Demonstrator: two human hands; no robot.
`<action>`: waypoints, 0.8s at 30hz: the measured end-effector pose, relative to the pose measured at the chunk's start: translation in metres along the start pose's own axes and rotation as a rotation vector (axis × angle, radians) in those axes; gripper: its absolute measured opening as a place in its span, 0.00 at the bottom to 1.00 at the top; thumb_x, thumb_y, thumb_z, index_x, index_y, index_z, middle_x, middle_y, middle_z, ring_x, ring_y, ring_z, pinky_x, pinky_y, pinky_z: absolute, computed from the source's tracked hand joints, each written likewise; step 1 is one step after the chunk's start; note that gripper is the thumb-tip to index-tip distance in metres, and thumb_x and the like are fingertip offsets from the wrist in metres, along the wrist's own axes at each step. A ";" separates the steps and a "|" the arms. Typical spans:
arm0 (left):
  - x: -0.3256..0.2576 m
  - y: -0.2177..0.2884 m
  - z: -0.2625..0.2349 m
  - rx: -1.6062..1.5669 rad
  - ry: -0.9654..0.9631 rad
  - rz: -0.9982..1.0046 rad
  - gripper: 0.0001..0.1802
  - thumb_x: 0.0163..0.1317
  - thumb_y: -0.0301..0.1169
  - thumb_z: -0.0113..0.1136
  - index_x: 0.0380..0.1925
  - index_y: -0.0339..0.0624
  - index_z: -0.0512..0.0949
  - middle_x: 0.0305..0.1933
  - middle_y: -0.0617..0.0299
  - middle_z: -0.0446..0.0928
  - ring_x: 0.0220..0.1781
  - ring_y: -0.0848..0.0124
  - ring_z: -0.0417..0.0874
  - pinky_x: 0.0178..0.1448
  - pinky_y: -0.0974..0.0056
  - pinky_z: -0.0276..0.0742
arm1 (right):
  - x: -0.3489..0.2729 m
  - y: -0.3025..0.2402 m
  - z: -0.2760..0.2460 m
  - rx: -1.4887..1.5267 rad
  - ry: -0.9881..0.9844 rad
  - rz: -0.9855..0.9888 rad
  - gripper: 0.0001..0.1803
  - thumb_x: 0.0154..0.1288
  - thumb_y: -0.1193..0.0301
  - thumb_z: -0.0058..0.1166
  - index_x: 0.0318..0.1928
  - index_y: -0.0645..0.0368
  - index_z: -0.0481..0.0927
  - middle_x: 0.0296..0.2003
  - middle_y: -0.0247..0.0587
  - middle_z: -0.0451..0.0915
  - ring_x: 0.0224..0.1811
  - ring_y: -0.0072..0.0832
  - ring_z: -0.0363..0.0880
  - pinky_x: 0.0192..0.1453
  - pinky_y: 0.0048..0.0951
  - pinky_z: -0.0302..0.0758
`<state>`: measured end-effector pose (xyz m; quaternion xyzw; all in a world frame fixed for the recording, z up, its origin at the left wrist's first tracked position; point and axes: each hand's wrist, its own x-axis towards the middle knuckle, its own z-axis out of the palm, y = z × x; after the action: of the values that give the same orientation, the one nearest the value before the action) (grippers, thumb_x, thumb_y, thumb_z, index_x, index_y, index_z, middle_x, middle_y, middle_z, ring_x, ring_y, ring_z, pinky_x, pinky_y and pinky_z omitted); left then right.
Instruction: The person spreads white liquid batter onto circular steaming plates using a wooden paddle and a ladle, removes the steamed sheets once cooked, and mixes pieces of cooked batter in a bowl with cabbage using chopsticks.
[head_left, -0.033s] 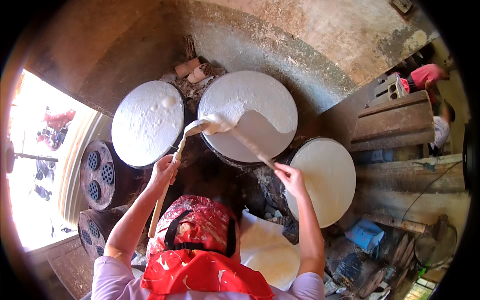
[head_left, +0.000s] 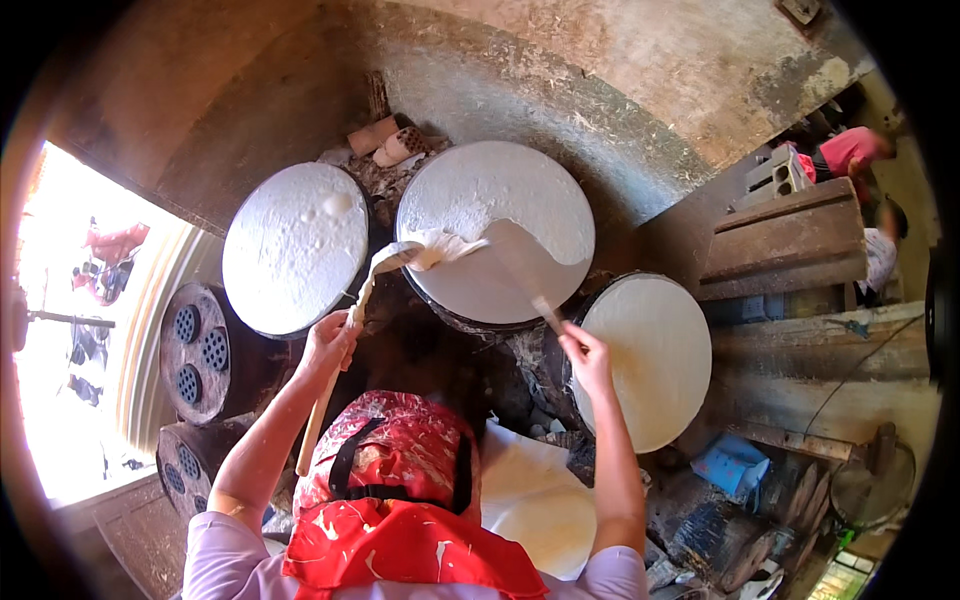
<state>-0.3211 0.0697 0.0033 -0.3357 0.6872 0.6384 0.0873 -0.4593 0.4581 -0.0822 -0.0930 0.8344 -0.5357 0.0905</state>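
Note:
My left hand (head_left: 330,342) is closed round a pale stick (head_left: 318,425) that slants up toward the middle round pan. A strip of white, doughy sheet (head_left: 440,247) runs from the stick's far end onto that pan (head_left: 490,285). White batter-like coating covers the pan's far and left part, with a smooth greyish area beside it. My right hand (head_left: 583,352) grips the handle of a thin, flat paddle-like tool (head_left: 543,310); its far part is smeared by motion over the smooth area.
A round white-topped pan (head_left: 295,245) stands left, another (head_left: 648,365) right. Drums with honeycomb briquettes (head_left: 215,350) sit at lower left. Pale sheets (head_left: 535,500) lie beside my red apron (head_left: 400,550). Wooden boards (head_left: 785,240) and two people (head_left: 850,152) are at right.
The paddle-like tool in my right hand has come away from the doughy sheet and swung right, and that hand has moved slightly nearer me. My left hand stays in place.

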 end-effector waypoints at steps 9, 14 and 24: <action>0.011 -0.009 -0.029 -0.057 -0.281 0.078 0.12 0.63 0.38 0.52 0.34 0.40 0.72 0.17 0.70 0.63 0.14 0.81 0.62 0.17 0.74 0.58 | -0.112 -0.039 0.104 -0.069 0.164 0.149 0.19 0.55 0.72 0.59 0.48 0.64 0.76 0.27 0.41 0.81 0.28 0.23 0.79 0.33 0.25 0.75; 0.005 0.042 -0.019 -0.317 -0.481 0.290 0.13 0.64 0.41 0.50 0.37 0.43 0.71 0.18 0.71 0.63 0.16 0.83 0.62 0.19 0.77 0.59 | -0.122 -0.118 0.223 0.592 0.425 0.192 0.08 0.63 0.75 0.49 0.43 0.61 0.73 0.23 0.35 0.76 0.13 0.16 0.68 0.17 0.17 0.67; -0.015 0.035 -0.078 -0.646 -0.471 0.044 0.16 0.64 0.39 0.50 0.48 0.43 0.69 0.19 0.69 0.63 0.14 0.82 0.60 0.18 0.78 0.57 | -0.050 -0.111 0.371 0.792 0.301 0.519 0.16 0.69 0.58 0.41 0.42 0.56 0.76 0.11 0.30 0.66 0.07 0.16 0.60 0.09 0.19 0.55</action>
<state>-0.3057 0.0001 0.0535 -0.1755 0.4192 0.8828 0.1189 -0.3117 0.0998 -0.1309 0.2377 0.5662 -0.7788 0.1278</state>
